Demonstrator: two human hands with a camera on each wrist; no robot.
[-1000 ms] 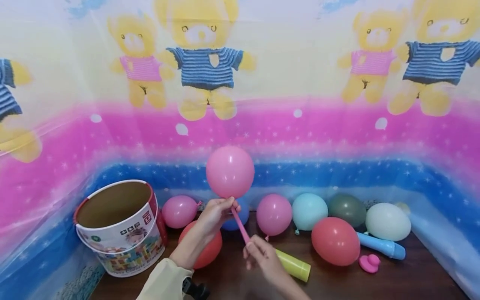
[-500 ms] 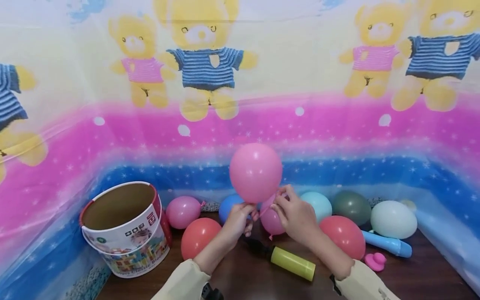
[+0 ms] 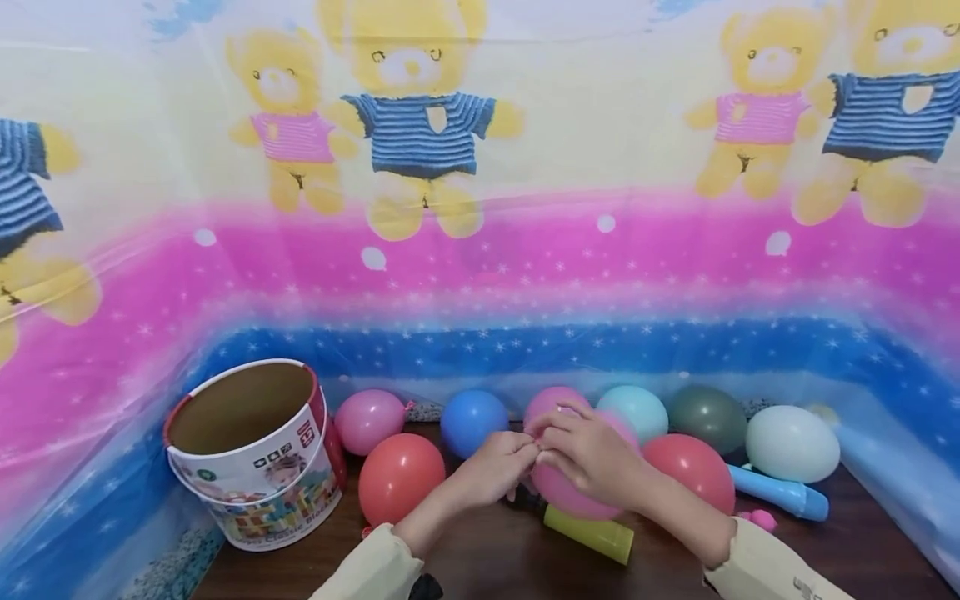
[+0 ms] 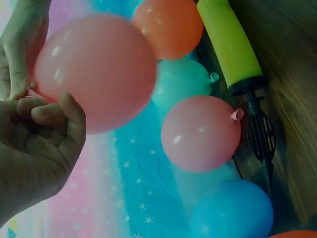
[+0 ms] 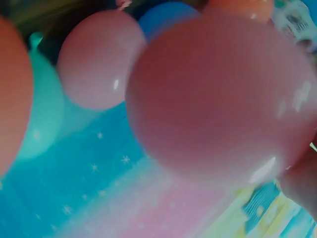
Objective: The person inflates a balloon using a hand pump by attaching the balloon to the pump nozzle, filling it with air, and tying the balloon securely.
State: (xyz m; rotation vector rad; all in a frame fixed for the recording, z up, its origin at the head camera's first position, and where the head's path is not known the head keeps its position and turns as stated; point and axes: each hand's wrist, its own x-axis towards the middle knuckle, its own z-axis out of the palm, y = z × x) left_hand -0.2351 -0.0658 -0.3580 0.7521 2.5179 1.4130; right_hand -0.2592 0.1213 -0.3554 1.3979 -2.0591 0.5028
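With the left hand pinching the neck of the pink balloon and the right hand in a curled grip over it, low above the tabletop near its front edge by the yellow pump, a slip of either grip could let air escape.

Inflated pink balloon, round and glossy, held low above the table.

A teddy-bear plastic sheet walls in what looks like a dark wooden table.
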